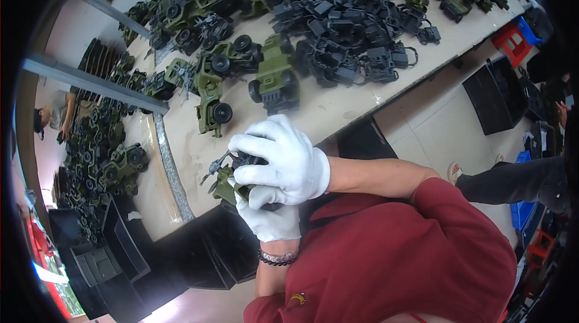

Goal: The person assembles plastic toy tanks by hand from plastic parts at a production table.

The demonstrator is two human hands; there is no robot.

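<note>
A green toy jeep [224, 185] with dark grey parts is held between my two white-gloved hands, over the near edge of the table. My left hand [271, 221], the one with the bracelet at its wrist, grips it from below. My right hand [283, 163] is closed over its top, fingers curled round a dark part that is mostly hidden. A grey gun-like piece [212, 169] sticks out past the fingers. Just beyond my hands, a green jeep [274, 76] and a smaller green vehicle body with black wheels [211, 106] rest on the table.
A heap of dark grey plastic frames [350, 27] covers the table's far middle, with green jeeps piled around it. A metal post [96, 82] crosses at left. Black bins [123, 238] stand at lower left, another black crate [494, 97] at right. Other people are at both sides.
</note>
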